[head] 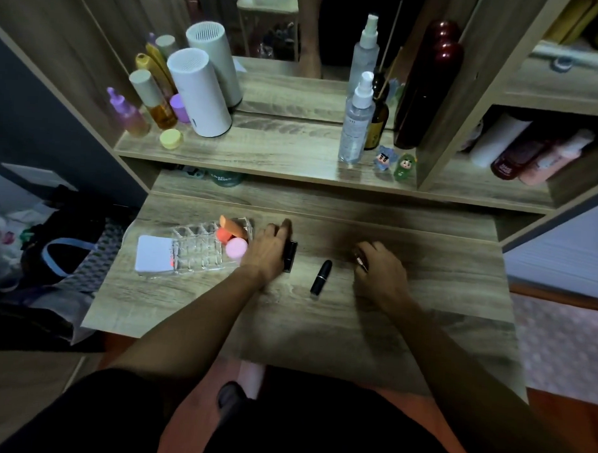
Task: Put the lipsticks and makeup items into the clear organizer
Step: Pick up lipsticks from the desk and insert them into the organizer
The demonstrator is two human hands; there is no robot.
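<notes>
black lipstick (321,277) lies flat, cap pointing away.

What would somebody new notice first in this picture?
Probably the two hands on the wooden desk: the left hand rests on a black lipstick beside the clear organizer, which holds bright makeup sponges. The right hand closes on a small item, and another black lipstick lies between them.
</notes>
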